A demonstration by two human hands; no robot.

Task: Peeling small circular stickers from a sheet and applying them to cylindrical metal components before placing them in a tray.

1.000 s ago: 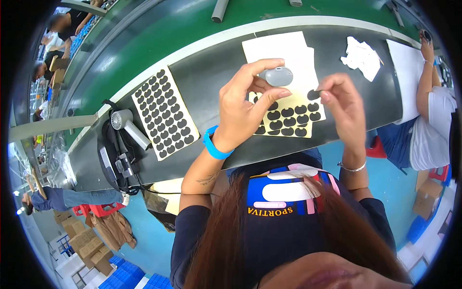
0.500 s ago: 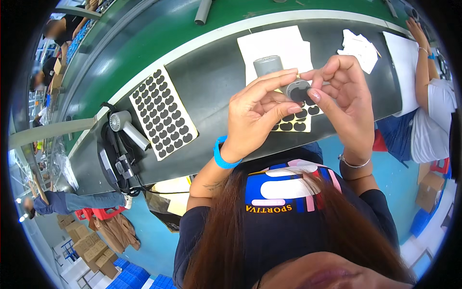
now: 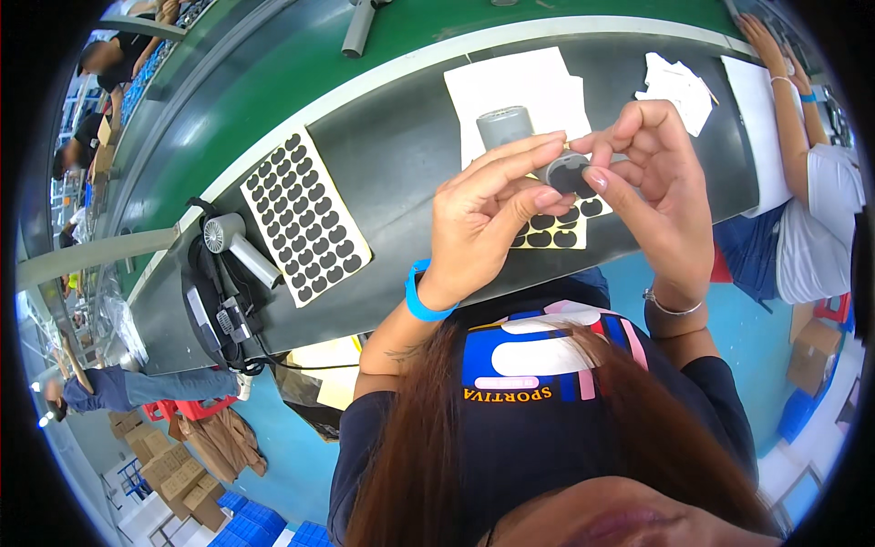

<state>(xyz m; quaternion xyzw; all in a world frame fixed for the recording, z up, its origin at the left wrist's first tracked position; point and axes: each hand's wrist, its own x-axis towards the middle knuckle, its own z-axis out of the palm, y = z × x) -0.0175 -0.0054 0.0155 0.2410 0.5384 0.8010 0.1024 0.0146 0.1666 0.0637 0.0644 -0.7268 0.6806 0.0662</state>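
Observation:
My left hand [image 3: 483, 214] is closed around a grey hair dryer, its fingers along one side and its thumb beneath the round handle end. The grey barrel [image 3: 505, 126] shows beyond my fingers; the stretch between is hidden by the hand. A black rounded sticker [image 3: 567, 180] lies over the handle's end face. At its right edge, the thumb and forefinger of my right hand [image 3: 652, 178] pinch the sticker, the other fingers curled behind. Below my hands, a sheet of black stickers [image 3: 558, 239] lies partly covered on the dark bench.
Another sticker sheet [image 3: 306, 219] lies left of centre, beside a second grey hair dryer [image 3: 239, 244] with a black cable. White paper [image 3: 519, 77] and crumpled backing [image 3: 676, 96] lie farther back. A green conveyor [image 3: 273, 73] runs behind, carrying a grey part [image 3: 358, 29]. A co-worker's arms [image 3: 788, 123] reach in at right.
The black sticker sits more squarely over the handle end. On the conveyor, the grey part has shifted left. The co-worker's arms at right have also moved left. My hands keep nearly the same place.

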